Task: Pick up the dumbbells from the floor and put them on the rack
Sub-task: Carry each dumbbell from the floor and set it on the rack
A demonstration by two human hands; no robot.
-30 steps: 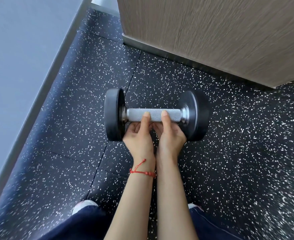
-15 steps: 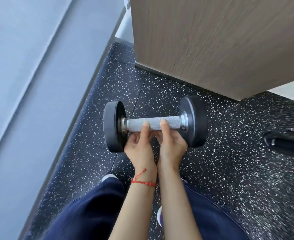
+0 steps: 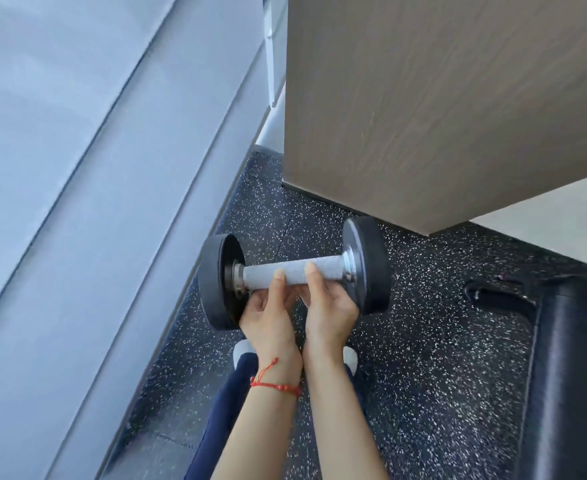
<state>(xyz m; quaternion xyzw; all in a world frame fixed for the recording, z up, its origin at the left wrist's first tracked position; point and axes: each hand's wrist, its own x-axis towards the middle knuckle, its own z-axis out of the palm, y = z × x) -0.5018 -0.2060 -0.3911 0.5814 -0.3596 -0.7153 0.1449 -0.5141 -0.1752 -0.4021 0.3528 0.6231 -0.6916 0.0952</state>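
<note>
A black dumbbell (image 3: 366,265) with a knurled silver handle hangs above the speckled floor, slightly tilted with its right end higher. My left hand (image 3: 268,317), with a red string bracelet at the wrist, grips the handle from below, thumb over the top. Beside it, my right hand (image 3: 330,303) grips the same handle the same way. The two hands touch each other at the handle's middle. No rack is in view.
A wood-grain cabinet (image 3: 441,116) rises just behind the dumbbell. A grey-blue wall (image 3: 77,202) runs along the left. A black padded bench (image 3: 576,375) stands at the right. The black speckled rubber floor (image 3: 441,375) lies below, with my feet and dark trousers under the arms.
Both hands have raised the dumbbell off the floor and the view has risen with it. The wall, cabinet and bench now fill more of the frame.
</note>
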